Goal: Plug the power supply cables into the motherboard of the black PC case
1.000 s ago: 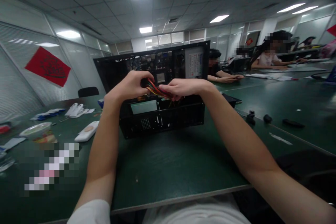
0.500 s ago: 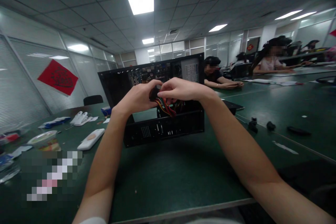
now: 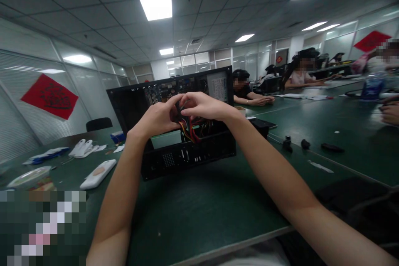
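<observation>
A black computer case (image 3: 215, 144) stands on the green table in front of me, its open side facing me and leaning slightly. Inside it, the motherboard (image 3: 170, 87) shows at the back, and a labelled power supply (image 3: 218, 86) sits at the upper right. My left hand (image 3: 157, 117) is curled round a bundle of red, yellow and black power cables (image 3: 188, 129) in the middle of the case. Against it, my right hand (image 3: 204, 106) is closed on the same bundle, fingertips close to the left thumb. The cable ends are hidden by my fingers.
To the left lie a white power bank-like block (image 3: 98, 173), a clear plastic tub (image 3: 29, 178) and white items (image 3: 82, 148). Small black objects (image 3: 305, 144) and a clear strip (image 3: 321, 166) lie to the right. Other people sit across the table, one with forearms (image 3: 257, 99) resting on it.
My view has turned a little to the right, so the case and hands sit further left. Both hands stay on the cables, which have shifted slightly between the fingers.
</observation>
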The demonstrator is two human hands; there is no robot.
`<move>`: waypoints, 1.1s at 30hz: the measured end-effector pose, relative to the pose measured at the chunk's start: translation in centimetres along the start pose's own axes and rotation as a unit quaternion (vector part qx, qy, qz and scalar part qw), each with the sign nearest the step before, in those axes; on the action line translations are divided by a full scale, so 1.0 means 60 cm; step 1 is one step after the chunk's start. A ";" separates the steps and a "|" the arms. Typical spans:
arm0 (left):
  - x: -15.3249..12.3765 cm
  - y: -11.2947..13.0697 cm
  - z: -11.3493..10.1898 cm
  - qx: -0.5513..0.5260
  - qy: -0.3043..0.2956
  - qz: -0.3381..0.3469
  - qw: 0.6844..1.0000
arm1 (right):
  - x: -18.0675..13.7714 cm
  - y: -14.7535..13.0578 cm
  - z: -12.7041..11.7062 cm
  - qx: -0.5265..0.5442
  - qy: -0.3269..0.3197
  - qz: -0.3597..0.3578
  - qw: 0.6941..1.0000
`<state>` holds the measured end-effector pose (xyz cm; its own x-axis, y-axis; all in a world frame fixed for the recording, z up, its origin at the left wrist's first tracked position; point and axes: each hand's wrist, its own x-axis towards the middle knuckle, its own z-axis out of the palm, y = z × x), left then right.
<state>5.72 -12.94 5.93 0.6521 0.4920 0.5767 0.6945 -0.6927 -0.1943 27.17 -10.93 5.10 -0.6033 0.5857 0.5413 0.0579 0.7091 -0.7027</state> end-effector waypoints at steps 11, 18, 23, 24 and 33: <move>-0.003 -0.007 0.001 -0.002 -0.024 0.001 1.000 | 0.004 0.009 0.013 0.004 -0.005 -0.017 1.000; 0.000 -0.007 0.008 0.030 -0.019 0.012 0.999 | 0.005 0.012 0.014 -0.033 0.011 -0.024 0.999; 0.004 -0.005 0.017 0.035 -0.028 0.012 0.999 | -0.001 0.012 0.010 -0.080 -0.001 -0.013 0.997; 0.006 -0.004 0.020 0.034 -0.031 0.013 0.999 | -0.003 0.011 0.009 -0.097 -0.008 -0.010 0.995; 0.010 0.001 0.037 0.047 -0.048 -0.003 0.998 | -0.002 0.022 0.016 -0.208 -0.034 -0.012 0.978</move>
<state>6.83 -11.52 4.51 0.6714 0.5465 0.5005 0.7204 -0.6398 -0.2678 26.58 -10.43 3.66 -0.6590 0.5492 0.5139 0.3524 0.8291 -0.4342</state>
